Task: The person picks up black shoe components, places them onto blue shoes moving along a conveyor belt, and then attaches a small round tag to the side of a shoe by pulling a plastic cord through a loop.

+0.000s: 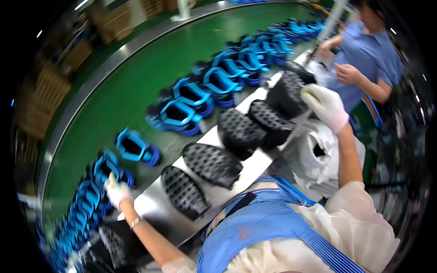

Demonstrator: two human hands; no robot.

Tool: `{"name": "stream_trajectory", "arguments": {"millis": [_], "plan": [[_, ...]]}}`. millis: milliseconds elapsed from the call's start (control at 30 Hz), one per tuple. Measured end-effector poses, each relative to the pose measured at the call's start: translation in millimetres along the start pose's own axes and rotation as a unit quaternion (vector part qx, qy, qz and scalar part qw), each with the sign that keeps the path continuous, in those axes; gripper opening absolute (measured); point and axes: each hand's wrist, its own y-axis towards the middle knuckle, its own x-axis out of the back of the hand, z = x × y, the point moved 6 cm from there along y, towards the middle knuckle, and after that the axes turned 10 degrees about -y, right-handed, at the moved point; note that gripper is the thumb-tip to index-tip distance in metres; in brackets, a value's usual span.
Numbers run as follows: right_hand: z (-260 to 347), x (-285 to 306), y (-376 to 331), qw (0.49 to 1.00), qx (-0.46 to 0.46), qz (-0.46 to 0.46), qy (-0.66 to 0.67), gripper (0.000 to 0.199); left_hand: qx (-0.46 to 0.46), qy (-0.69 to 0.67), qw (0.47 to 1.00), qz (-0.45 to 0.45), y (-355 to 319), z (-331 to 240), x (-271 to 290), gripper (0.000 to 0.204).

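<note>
In the head view your left hand (116,190), gloved and curled, rests on a blue shoe (105,169) at the near end of the green belt (136,77), though the blur hides whether it grips. Your right hand (324,105) closes on a black sole (287,91) at the far end of the metal shelf (150,204). By my reckoning you are midway: several soles (211,164) lie waiting on that shelf, and many shoes (218,82) already line the belt.
</note>
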Motion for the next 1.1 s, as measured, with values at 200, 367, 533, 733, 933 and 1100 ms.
{"name": "stream_trajectory", "arguments": {"millis": [200, 367, 533, 733, 933, 1100], "plan": [[-77, 7, 8, 0.983, -0.074, -0.13, -0.105, 0.023, -0.203, -0.089, 0.975, -0.018, -17, -60, -18, 0.045], [-123, -18, 25, 0.976, -0.117, -0.052, -0.177, 0.039, -0.144, -0.249, 0.955, 0.073, -3, -48, -66, 0.038], [-148, -36, 35, 0.983, -0.104, 0.03, -0.148, 0.045, -0.23, -0.169, 0.956, 0.065, -21, -95, -75, 0.024], [-145, -38, 46, 0.986, -0.022, -0.001, -0.163, 0.044, -0.182, -0.174, 0.966, 0.065, -20, -92, -84, 0.024], [-140, -32, 52, 0.986, 0.045, -0.006, -0.159, 0.037, -0.152, -0.207, 0.963, 0.083, -26, -98, -78, 0.023], [-129, -30, 51, 0.987, 0.053, -0.004, -0.155, 0.036, -0.151, -0.238, 0.958, 0.059, -22, -80, -80, 0.028]]}}
